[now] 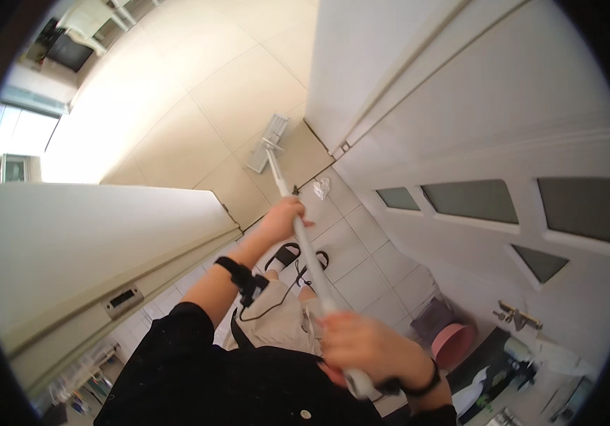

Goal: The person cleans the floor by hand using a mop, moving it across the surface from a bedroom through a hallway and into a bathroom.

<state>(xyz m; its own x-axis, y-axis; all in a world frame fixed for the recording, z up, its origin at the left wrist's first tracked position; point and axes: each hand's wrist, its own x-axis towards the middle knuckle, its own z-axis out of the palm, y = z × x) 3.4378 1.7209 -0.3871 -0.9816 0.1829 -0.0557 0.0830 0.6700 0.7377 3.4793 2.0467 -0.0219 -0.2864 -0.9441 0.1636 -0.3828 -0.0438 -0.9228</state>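
A flat mop (315, 270) with a long white handle slants away from me, running from low right to the upper middle. My left hand (287, 215) is closed around the handle partway down. Nearer to my body, my right hand (369, 348) grips it close to its top end. The grey flat mop head (269, 143) rests on the beige tiles just past the doorway. Beside the handle, on the near side of the threshold, lies a crumpled white scrap (321, 188), apart from the mop.
A white door (475, 142) with small glass panes stands along the right. To the left is a white wall edge with a metal strike plate (123, 300). A pink bucket (454, 345) sits at lower right beside grey cloth (434, 321). My sandals (283, 255) are on white tiles.
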